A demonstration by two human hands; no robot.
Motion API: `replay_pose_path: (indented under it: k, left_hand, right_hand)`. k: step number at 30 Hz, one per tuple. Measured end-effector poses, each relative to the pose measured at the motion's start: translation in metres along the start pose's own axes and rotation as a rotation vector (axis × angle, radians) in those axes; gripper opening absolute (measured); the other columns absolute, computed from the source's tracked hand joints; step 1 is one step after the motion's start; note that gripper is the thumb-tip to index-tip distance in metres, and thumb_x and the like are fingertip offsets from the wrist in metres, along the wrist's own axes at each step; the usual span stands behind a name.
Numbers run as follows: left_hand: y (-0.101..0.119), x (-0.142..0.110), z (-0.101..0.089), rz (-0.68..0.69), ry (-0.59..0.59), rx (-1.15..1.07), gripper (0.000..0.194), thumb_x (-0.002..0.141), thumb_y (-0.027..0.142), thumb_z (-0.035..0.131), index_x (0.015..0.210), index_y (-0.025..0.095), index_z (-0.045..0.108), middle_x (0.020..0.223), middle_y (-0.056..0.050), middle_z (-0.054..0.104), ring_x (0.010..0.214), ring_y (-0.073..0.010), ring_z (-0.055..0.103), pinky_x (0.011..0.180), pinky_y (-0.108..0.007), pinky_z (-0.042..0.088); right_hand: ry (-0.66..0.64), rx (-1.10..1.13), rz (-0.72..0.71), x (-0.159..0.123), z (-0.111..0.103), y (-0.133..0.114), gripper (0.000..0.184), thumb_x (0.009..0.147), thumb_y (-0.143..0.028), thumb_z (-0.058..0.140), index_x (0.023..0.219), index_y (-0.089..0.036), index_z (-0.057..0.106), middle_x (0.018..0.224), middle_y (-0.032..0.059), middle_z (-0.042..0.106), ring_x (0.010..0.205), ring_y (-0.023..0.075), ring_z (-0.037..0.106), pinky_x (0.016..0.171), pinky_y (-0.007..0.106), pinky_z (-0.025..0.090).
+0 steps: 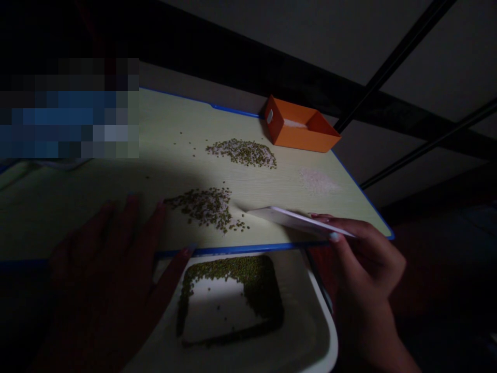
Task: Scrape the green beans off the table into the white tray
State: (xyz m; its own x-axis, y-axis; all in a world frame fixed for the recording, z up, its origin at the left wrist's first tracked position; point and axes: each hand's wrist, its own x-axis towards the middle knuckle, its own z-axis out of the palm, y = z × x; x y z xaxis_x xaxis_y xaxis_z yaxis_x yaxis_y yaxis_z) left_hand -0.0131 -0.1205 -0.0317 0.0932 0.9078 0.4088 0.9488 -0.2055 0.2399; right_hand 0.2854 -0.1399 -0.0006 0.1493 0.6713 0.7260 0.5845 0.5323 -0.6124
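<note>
Between the thumb and fingers of my right hand (365, 259) is a thin white flat card (298, 220), held tilted just above the table. Its far edge comes near a small pile of green mung beans mixed with pale rice-like grains (209, 207). My left hand (116, 254) lies in shadow with its fingers spread over the table's near edge, fingertips close to that pile's left side. Below the edge sits a white plastic tub (322, 321) with mung beans (264, 285) gathered along its bottom edges.
A second pile of mung beans and pale grains (243, 152) lies farther back on the blue-edged table (171, 119). Pale grains (318, 181) are spread at the right. An orange open box (303, 137) with pale grains inside stands at the back right corner. The upper left is pixelated.
</note>
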Motion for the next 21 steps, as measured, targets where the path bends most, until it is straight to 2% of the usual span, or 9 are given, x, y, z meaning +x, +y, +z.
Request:
replay_pose_path:
  k: [9,13,21]
  left_hand:
    - [-0.0015,0.0007,-0.0015,-0.012,-0.028,0.026,0.068,0.092,0.053,0.037,0.156,0.03,0.031,0.165,-0.016,0.032,0.153,-0.0458,0.025,0.118,-0.073,0.023]
    - [0.0016,0.0012,-0.003,-0.005,-0.017,0.023,0.068,0.092,0.053,0.036,0.151,0.02,0.041,0.163,-0.022,0.035,0.152,-0.0468,0.026,0.118,-0.071,0.023]
    - [0.0015,0.0013,-0.002,0.013,-0.012,0.034,0.067,0.093,0.053,0.037,0.15,0.018,0.043,0.162,-0.023,0.036,0.152,-0.0466,0.027,0.119,-0.07,0.023]
  right_hand:
    - [-0.045,0.095,0.031,0.0034,0.0055,-0.0018,0.012,0.09,-0.019,0.069,0.096,-0.026,0.076,0.091,0.0021,0.081,0.087,0.0205,0.078,0.084,0.038,0.064]
    - [-0.053,0.146,0.016,0.0038,0.0027,0.0011,0.013,0.09,-0.018,0.069,0.097,-0.026,0.076,0.091,0.0013,0.08,0.088,0.0208,0.078,0.087,0.04,0.064]
    - [-0.028,0.084,0.0,0.0012,-0.0017,0.001,0.008,0.09,-0.021,0.069,0.094,-0.024,0.076,0.087,0.0016,0.08,0.088,0.0222,0.078,0.086,0.044,0.065]
